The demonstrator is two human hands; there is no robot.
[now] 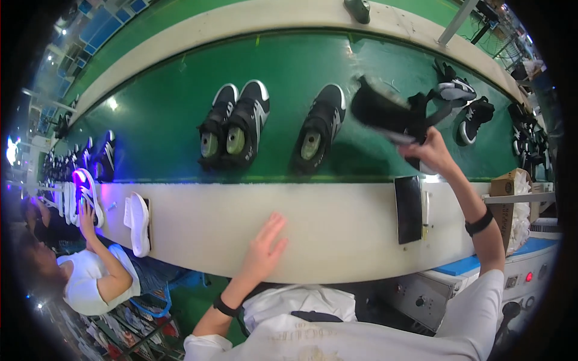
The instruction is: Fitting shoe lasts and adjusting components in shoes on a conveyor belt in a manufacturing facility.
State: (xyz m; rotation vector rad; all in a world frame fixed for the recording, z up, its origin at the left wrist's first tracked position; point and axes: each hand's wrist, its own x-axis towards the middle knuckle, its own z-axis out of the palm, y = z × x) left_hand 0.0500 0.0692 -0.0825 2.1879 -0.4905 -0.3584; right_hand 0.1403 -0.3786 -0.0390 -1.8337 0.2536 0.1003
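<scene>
My right hand (432, 155) grips a black shoe (384, 111) and holds it above the green belt (289, 66); motion blurs it, and my fingers are partly hidden under it. Over the pale worktop (337, 222) hovers my left hand (265, 246), fingers apart and nothing in it. A single black-and-white shoe (322, 123) lies on the belt left of the held one, its heel toward me. Further left, a pair of similar shoes (233, 123) lies side by side. Greenish inserts show inside these three.
A black pad (409, 209) lies on the worktop at right. White soles (138, 222) sit at left, near a co-worker (96, 271) whose hand touches a lit shoe. More shoes (475, 120) lie far right. A cardboard box (510, 183) stands beside a control panel (421, 301).
</scene>
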